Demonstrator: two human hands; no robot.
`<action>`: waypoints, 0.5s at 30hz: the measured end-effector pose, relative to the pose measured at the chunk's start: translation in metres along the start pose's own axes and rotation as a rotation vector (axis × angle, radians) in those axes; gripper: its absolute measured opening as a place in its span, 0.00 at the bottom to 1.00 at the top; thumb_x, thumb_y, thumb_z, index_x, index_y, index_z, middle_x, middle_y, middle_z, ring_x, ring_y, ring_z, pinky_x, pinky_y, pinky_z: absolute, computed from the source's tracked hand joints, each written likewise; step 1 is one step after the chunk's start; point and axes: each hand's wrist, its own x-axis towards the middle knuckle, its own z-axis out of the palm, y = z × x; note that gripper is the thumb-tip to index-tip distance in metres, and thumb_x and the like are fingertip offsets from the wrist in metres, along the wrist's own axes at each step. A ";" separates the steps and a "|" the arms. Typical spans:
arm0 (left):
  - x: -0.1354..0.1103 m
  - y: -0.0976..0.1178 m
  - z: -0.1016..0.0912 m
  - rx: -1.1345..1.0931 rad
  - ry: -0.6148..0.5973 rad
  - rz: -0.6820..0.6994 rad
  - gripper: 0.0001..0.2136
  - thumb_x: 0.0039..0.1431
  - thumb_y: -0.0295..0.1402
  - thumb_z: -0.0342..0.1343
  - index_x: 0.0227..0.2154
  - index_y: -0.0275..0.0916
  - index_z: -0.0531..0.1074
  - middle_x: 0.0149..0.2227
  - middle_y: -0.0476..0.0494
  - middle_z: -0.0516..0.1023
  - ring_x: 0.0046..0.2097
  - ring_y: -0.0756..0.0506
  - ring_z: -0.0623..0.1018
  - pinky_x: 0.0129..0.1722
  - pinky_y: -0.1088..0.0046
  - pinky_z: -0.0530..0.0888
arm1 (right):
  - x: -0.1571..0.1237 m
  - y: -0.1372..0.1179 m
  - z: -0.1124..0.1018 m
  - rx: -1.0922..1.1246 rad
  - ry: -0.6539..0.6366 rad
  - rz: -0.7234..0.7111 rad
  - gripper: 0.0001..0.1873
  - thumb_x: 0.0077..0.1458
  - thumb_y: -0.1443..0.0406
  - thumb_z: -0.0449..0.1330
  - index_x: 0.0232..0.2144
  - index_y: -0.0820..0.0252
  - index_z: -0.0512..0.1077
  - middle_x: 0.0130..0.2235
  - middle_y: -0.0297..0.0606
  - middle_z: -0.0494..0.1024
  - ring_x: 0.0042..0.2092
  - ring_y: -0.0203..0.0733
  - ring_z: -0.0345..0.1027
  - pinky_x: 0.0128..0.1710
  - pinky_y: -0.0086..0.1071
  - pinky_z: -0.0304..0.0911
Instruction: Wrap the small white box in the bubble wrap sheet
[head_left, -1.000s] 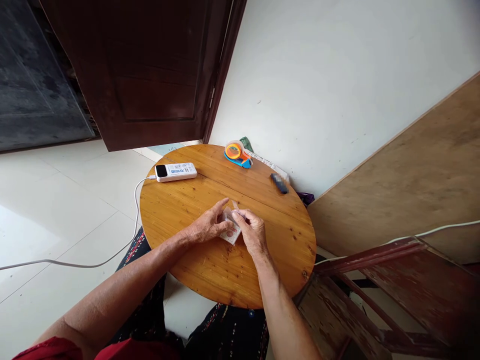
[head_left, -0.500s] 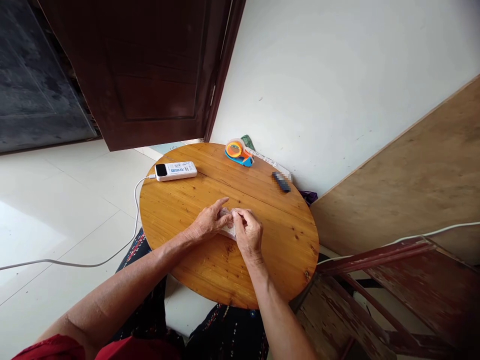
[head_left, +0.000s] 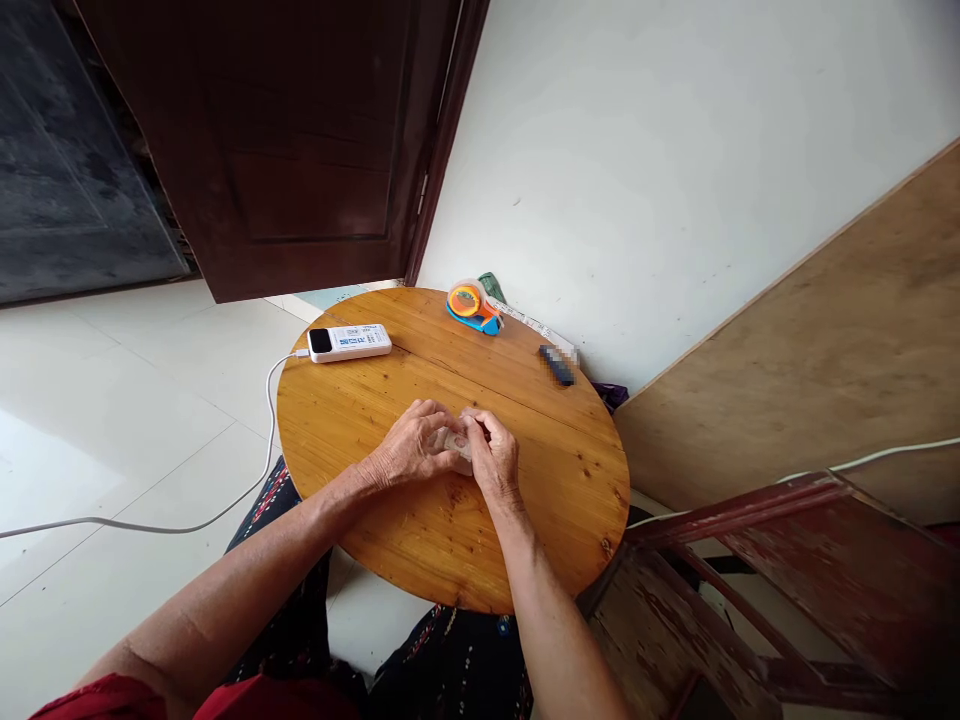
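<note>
A small, flat, whitish packet or box (head_left: 452, 441) lies between my hands over the middle of the round wooden table (head_left: 345, 400). Its kind is unclear, and fingers cover much of it. My left hand (head_left: 414, 443) spans it from the left, thumb on the near side and fingers curled over the far side. At the right end, my right hand (head_left: 491, 455) is closed with thumb and index finger pinched at its edge. Whether the right fingertips hold a separate piece cannot be made out.
A white power bank (head_left: 351, 342) with a cable (head_left: 271, 420) plugged in lies at the back left. An orange and blue tape dispenser (head_left: 474, 306) stands at the far edge, a dark blurred-out object (head_left: 556, 365) to its right. A worn wooden chair (head_left: 750, 590) is at the right.
My left hand has gone from a stretched index finger and thumb over the packet to a grip around its sides. My right hand stays pinched at the right end.
</note>
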 end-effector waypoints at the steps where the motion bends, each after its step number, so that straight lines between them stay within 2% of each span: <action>1: 0.001 0.000 0.000 0.002 -0.004 -0.008 0.12 0.51 0.32 0.60 0.40 0.40 0.76 0.44 0.41 0.75 0.47 0.41 0.73 0.51 0.61 0.70 | 0.000 -0.001 -0.001 -0.006 -0.009 0.003 0.12 0.59 0.58 0.54 0.32 0.56 0.74 0.35 0.37 0.82 0.38 0.44 0.75 0.41 0.34 0.68; 6: 0.002 0.001 0.000 -0.015 -0.006 -0.059 0.11 0.50 0.34 0.62 0.38 0.39 0.74 0.41 0.43 0.75 0.45 0.41 0.73 0.48 0.63 0.71 | -0.004 -0.005 -0.012 -0.023 -0.066 -0.117 0.10 0.60 0.61 0.55 0.35 0.55 0.76 0.38 0.38 0.80 0.40 0.43 0.74 0.44 0.34 0.67; 10: 0.001 0.000 0.002 -0.023 0.045 -0.141 0.19 0.47 0.35 0.64 0.43 0.37 0.70 0.42 0.42 0.75 0.45 0.41 0.73 0.45 0.64 0.72 | -0.005 -0.006 -0.020 -0.031 -0.119 -0.193 0.09 0.59 0.64 0.56 0.32 0.56 0.76 0.37 0.38 0.78 0.40 0.41 0.73 0.42 0.33 0.67; 12: 0.001 0.000 0.003 -0.039 0.048 -0.120 0.21 0.48 0.36 0.65 0.45 0.38 0.70 0.43 0.42 0.75 0.46 0.41 0.73 0.46 0.63 0.72 | -0.005 -0.005 -0.024 -0.028 -0.166 -0.204 0.09 0.58 0.65 0.56 0.31 0.55 0.77 0.38 0.38 0.77 0.39 0.41 0.73 0.41 0.32 0.68; 15: 0.001 -0.001 0.002 -0.042 0.018 -0.090 0.17 0.49 0.37 0.65 0.41 0.39 0.72 0.41 0.43 0.74 0.45 0.42 0.73 0.46 0.63 0.71 | -0.005 -0.004 -0.029 0.004 -0.226 -0.205 0.09 0.56 0.66 0.57 0.32 0.55 0.79 0.40 0.38 0.77 0.42 0.41 0.73 0.42 0.32 0.69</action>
